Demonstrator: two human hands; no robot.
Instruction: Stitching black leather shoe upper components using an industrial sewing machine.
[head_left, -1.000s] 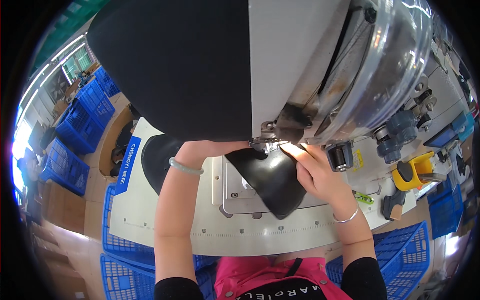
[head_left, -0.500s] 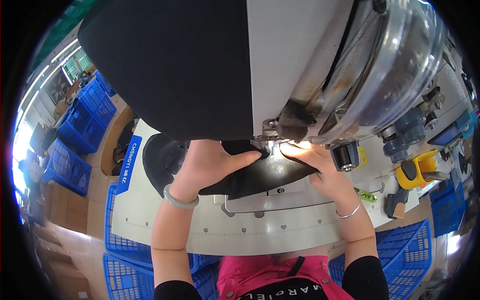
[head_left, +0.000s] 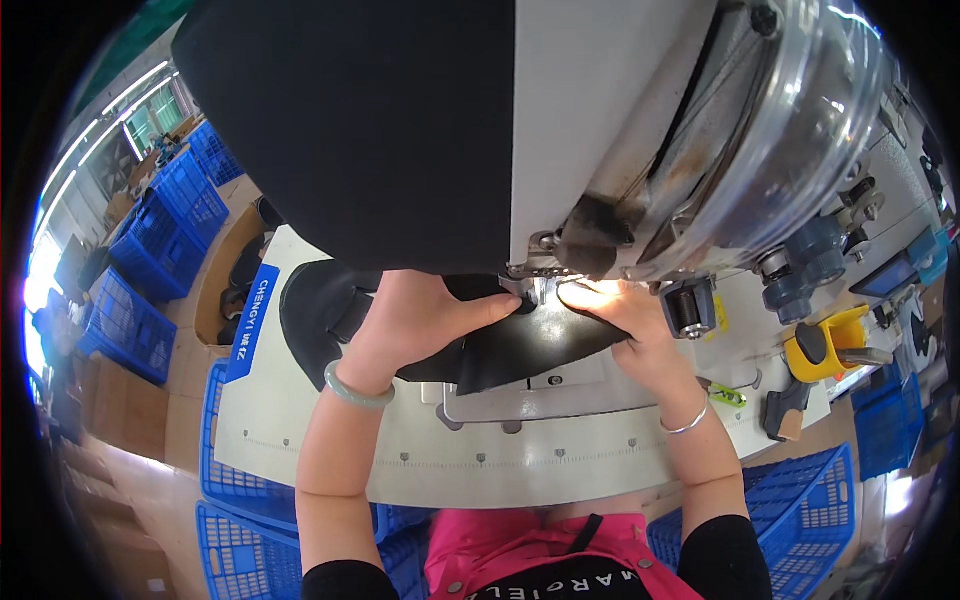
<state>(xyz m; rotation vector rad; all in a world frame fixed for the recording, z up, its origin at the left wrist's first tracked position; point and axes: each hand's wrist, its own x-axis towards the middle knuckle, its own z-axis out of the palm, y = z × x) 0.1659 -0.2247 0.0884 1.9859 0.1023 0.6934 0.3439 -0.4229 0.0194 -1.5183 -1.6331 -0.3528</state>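
A dark, leather-like black piece (head_left: 540, 350) lies on the bed of a sewing machine (head_left: 590, 130), under its lit needle area. My left hand (head_left: 415, 315) is on the piece left of the needle, thumb stretched along it towards the presser foot (head_left: 520, 290); the machine head hides its other fingers. My right hand (head_left: 645, 335) grips the piece's right edge, its thumb side close to the light. Further left, a curved part of the black material (head_left: 315, 305) spreads past my left wrist. Stitches are too small to make out.
The pale machine table (head_left: 480, 480) curves in front of me. At its right are a yellow holder (head_left: 830, 345), a green-handled tool (head_left: 727, 394) and a dark tool with a brown end (head_left: 785, 410). Blue crates (head_left: 125, 325) stand at the left, others under the table.
The whole view has shifted slightly, so the table and machine sit a little differently in it. Both hands keep nearly the same hold on the black piece; any feed is too slight to tell.
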